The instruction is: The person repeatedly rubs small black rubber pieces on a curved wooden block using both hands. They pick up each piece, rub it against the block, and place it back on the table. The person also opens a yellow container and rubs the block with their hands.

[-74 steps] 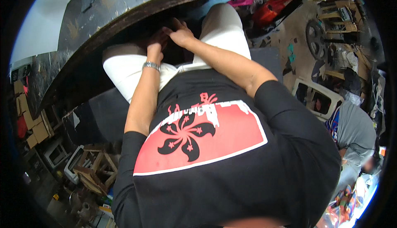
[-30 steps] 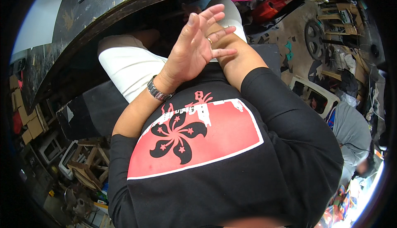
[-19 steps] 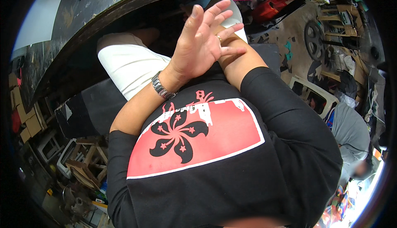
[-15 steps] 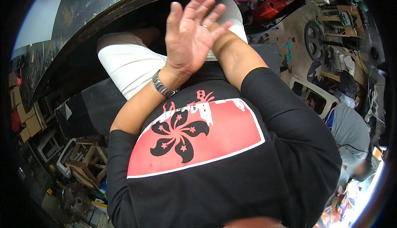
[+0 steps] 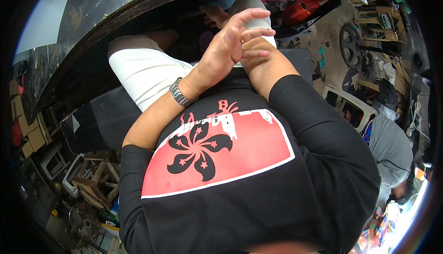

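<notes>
My left hand (image 5: 224, 53) is raised over my lap with nothing in it. Its fingers, one wearing a ring, stretch apart to the right across my right forearm (image 5: 265, 62). A metal-band watch (image 5: 181, 92) circles the left wrist. Beyond it, low near the shadow under the table, my right hand (image 5: 214, 16) shows partly, fingers spread and no object visible in it. The rest of that hand and its wrist lie behind the left hand. My legs in white trousers (image 5: 143, 67) are below the hands.
A dark worn table (image 5: 134, 0) curves across the top left. A black wheel-shaped part (image 5: 350, 46), scraps and a pale plastic frame (image 5: 348, 106) lie at right. Another person in grey (image 5: 390, 148) is at lower right. A wooden stool (image 5: 94, 180) stands at lower left.
My left hand has turned from palm up with fingers pointing away to side-on with fingers pointing right. My right hand, hidden before, now shows beyond it.
</notes>
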Demonstrator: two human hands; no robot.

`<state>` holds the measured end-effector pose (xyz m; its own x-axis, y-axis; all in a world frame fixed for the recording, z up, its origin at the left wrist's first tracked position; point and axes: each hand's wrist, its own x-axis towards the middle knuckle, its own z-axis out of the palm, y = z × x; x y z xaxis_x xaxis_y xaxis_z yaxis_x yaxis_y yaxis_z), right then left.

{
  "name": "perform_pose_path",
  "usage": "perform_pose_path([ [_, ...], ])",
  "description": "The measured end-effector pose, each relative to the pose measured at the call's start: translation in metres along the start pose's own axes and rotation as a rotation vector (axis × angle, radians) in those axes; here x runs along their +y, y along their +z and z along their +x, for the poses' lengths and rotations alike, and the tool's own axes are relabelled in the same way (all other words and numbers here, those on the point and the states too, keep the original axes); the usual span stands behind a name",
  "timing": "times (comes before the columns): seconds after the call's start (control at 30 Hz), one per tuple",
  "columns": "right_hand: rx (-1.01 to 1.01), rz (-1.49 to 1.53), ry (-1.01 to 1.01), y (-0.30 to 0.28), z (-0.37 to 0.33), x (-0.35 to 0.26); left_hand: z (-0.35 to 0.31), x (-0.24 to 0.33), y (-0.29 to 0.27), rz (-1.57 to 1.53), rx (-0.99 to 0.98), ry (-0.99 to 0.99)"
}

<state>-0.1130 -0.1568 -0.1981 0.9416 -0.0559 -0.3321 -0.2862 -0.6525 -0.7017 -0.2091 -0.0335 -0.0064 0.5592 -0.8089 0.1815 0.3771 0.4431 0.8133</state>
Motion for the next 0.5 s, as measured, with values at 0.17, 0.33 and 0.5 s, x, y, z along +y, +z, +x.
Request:
perform_pose_path([
  [0.17, 0.003, 0.000, -0.008, -0.002, 0.005, -0.004, -0.005, 0.001, 0.003, 0.186, -0.098, 0.027],
  [0.33, 0.006, -0.001, -0.015, -0.001, 0.002, -0.006, -0.006, 0.001, -0.002, 0.394, -0.143, 0.072],
  [0.5, 0.009, 0.002, -0.022, 0.002, -0.009, -0.008, -0.005, -0.001, -0.015, 0.330, 0.109, 0.030],
])
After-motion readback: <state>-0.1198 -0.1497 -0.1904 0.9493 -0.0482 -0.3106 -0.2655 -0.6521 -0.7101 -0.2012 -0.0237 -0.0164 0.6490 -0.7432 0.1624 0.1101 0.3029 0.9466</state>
